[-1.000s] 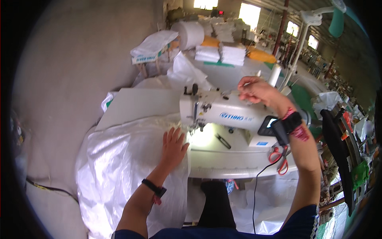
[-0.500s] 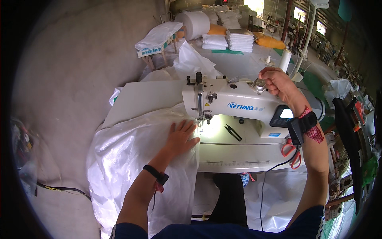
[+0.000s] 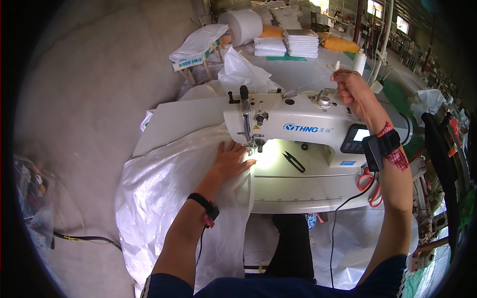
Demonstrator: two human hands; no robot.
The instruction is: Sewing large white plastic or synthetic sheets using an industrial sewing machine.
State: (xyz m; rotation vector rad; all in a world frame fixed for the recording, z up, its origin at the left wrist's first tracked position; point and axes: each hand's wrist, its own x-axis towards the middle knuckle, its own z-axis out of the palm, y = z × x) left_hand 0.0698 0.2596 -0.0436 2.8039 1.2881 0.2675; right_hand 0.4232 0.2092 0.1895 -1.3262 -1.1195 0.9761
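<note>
My left hand [image 3: 230,160] lies flat, fingers spread, on a shiny white plastic-like sheet [image 3: 154,203] beside the needle end of a white sewing machine [image 3: 310,111]. The sheet drapes over the table's front edge. Above the machine's top, my right hand [image 3: 352,85] is raised with its fingers pinched together. A thin thread [image 3: 309,85] runs from those fingers down to the machine head. Behind that hand stands a white thread cone [image 3: 359,62]. Black thread snips [image 3: 294,162] rest on the lit machine bed, under the arm.
Red-handled scissors [image 3: 364,182] hang at the table's front right, beside a black cable [image 3: 334,223]. White folded stacks [image 3: 301,45], a large white roll [image 3: 241,28] and yellow bundles [image 3: 339,42] sit at the back. A small stool [image 3: 191,64] stands at the far left.
My right hand has lifted away from the metal dial on the machine's top, and the thread stretches from its fingers. My left hand stays flat near the needle.
</note>
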